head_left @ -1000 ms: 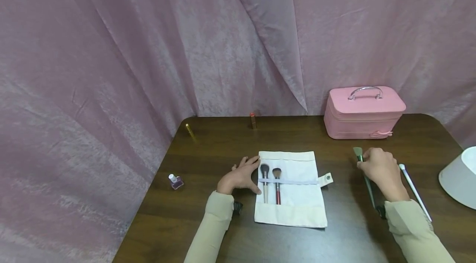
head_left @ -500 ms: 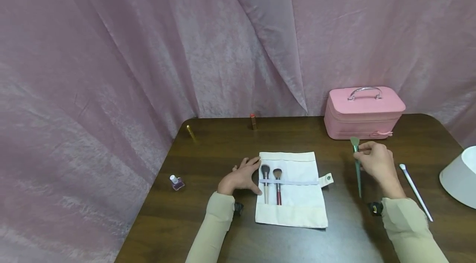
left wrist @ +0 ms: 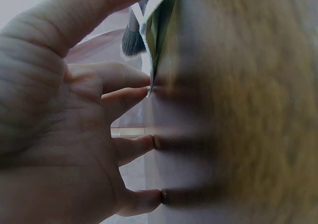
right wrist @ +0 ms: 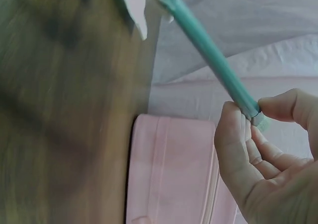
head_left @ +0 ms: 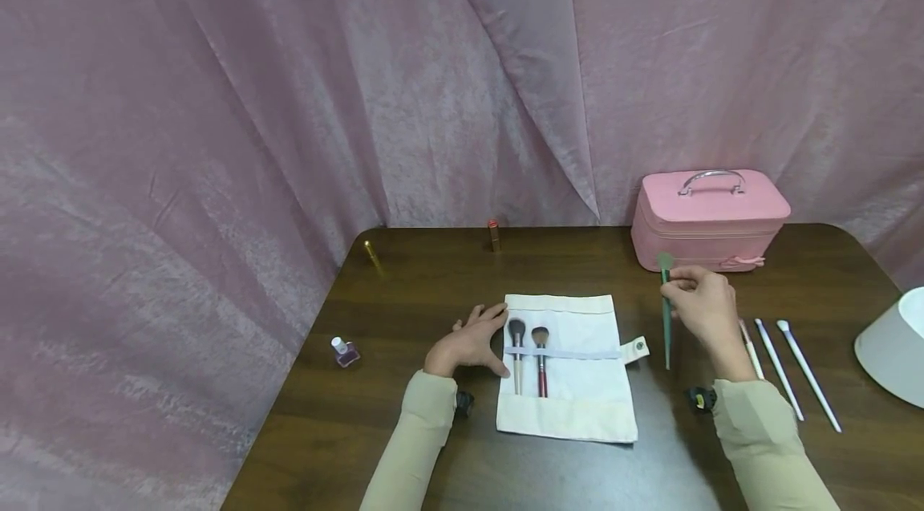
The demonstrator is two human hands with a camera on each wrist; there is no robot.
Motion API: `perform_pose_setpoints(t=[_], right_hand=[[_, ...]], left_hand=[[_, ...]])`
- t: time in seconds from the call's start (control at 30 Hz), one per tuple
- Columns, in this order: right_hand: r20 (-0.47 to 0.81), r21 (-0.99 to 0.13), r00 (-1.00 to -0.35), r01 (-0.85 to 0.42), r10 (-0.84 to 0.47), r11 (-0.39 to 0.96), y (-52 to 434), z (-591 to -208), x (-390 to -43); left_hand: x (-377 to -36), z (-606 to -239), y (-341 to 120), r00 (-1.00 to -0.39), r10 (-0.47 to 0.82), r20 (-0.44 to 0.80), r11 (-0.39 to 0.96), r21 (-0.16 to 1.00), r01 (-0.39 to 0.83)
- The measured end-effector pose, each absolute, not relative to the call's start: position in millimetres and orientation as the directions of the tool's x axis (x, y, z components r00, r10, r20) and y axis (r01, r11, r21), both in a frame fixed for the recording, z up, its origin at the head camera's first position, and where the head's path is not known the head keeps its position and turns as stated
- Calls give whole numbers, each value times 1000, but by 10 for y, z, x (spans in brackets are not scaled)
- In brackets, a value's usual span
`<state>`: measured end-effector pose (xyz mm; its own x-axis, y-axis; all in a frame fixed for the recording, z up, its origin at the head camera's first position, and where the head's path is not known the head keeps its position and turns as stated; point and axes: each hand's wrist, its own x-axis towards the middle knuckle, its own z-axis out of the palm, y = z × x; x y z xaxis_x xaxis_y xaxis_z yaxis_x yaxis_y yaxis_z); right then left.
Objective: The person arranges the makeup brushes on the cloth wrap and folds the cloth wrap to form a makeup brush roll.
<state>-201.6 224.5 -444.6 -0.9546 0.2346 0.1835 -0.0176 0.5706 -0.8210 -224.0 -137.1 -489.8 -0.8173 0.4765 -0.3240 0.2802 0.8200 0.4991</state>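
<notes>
A white cloth brush roll (head_left: 570, 395) lies open on the dark wooden table (head_left: 404, 286), with two makeup brushes (head_left: 528, 354) tucked under its band. My left hand (head_left: 468, 344) rests flat on the table, fingertips (left wrist: 149, 143) against the roll's left edge. My right hand (head_left: 703, 304) pinches a teal-handled brush (head_left: 666, 310) near its head, lifted above the table just right of the roll; the teal handle (right wrist: 211, 60) runs up and away from my fingers.
Three white-handled brushes (head_left: 783, 367) lie on the table right of my right hand. A pink vanity case (head_left: 711, 218) stands at the back right, a white lamp shade (head_left: 891, 342) at the right edge. A nail polish bottle (head_left: 342, 350), a gold tube (head_left: 371, 253) and a lipstick (head_left: 494, 234) stand left and behind.
My right hand lifted the teal brush off the table and carried it left toward the roll, uncovering more white brushes. The left hand stayed put.
</notes>
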Motion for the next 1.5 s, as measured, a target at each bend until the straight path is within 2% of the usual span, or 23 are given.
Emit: perform_pose_setpoints(t=[0.4, 0.6, 1.13, 1.5], right_hand=[[86, -904, -977, 5, 194, 427, 1996, -4395, -2052], [76, -936, -981, -9, 177, 352, 1844, -4376, -2069], [73, -988, -955, -31, 286, 149, 1445, -4500, -2125], [56, -990, -963, -19, 264, 139, 1249, -4657, -2187]], left_hand=[[-2246, -4900, -1377, -818, 474, -326, 827, 484, 286], [-2264, -4912, -1372, -822, 469, -324, 827, 487, 280], [-2267, -4930, -1374, -816, 475, -330, 828, 483, 286], [-2267, -4940, -1371, -820, 474, -321, 827, 481, 290]])
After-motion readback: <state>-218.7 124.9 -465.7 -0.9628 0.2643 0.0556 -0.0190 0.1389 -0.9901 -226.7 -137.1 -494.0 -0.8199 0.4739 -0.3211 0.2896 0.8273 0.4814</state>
